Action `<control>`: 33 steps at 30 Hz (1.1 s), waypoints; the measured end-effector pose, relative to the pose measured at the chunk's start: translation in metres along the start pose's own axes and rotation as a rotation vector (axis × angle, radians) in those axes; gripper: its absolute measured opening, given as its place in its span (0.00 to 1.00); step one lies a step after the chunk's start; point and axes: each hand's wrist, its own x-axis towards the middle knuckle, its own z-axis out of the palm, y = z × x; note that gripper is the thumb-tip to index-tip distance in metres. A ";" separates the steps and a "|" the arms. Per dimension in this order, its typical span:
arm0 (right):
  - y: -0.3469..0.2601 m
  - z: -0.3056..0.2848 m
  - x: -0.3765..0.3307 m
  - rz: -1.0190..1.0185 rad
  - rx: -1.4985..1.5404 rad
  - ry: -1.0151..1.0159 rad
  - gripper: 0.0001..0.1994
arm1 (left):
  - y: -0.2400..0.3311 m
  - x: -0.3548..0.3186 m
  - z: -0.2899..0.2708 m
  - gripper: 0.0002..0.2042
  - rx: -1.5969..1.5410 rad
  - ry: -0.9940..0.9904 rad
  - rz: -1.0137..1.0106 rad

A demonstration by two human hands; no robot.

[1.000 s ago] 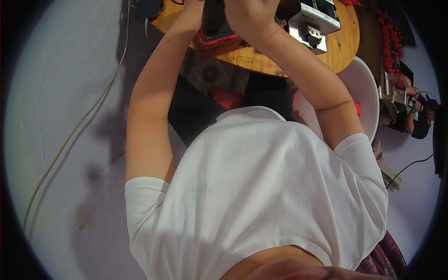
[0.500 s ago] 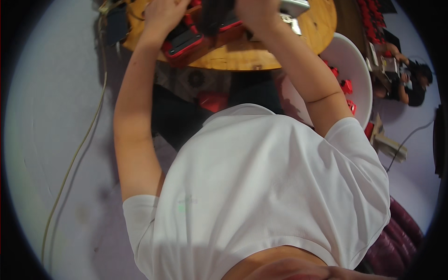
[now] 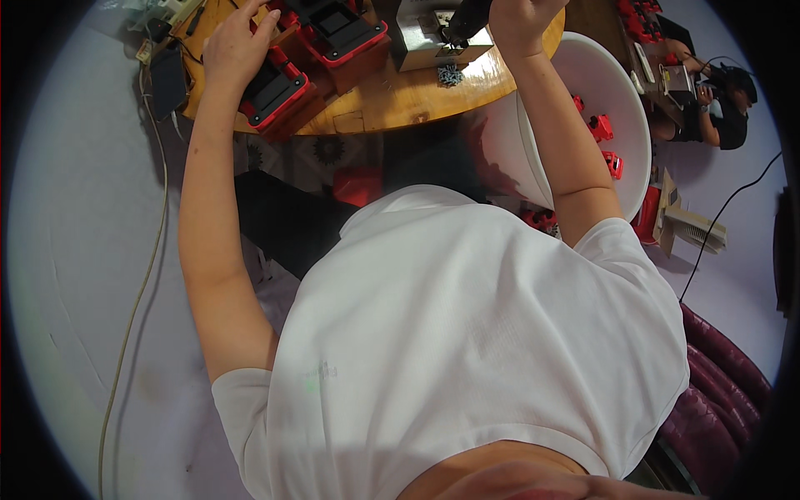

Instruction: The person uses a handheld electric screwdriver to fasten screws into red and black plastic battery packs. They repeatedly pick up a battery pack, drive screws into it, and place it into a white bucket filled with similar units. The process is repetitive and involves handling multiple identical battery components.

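Observation:
My left hand point(image 3: 237, 46) is at the upper left, over the table's edge. Its fingers are extended and apart, close to a red-and-black plastic casing point(image 3: 277, 93). Another red-framed black casing point(image 3: 343, 37) lies just right of it. My right hand point(image 3: 525, 29) is at the top edge, partly cut off. It appears closed on a black electric screwdriver point(image 3: 472, 18), though its grip is largely out of view. The screwdriver's lower end points down at a metal box point(image 3: 417, 54), apparently a screw feeder. A small heap of screws point(image 3: 450, 76) lies in front of the box.
The round wooden table point(image 3: 392, 108) carries these things. Beside its right edge stands a large white tub point(image 3: 637, 125) with several red parts point(image 3: 600, 127) inside. A dark phone-like slab point(image 3: 168, 83) and cables are at the left. Another person point(image 3: 725, 108) sits at far right.
My right hand has moved right with the screwdriver, from over the casings to the metal box. My left hand has shifted left and downward. The whole view has shifted somewhat.

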 end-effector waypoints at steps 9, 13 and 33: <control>-0.022 0.043 0.056 0.213 0.181 -0.023 0.18 | 0.025 -0.008 -0.010 0.17 -0.058 0.121 0.040; 0.011 0.106 0.080 0.010 0.383 0.003 0.19 | 0.019 -0.010 -0.009 0.17 -0.065 0.167 0.106; 0.064 0.160 0.084 0.045 0.262 -0.090 0.14 | 0.029 -0.011 -0.010 0.18 -0.009 0.114 0.021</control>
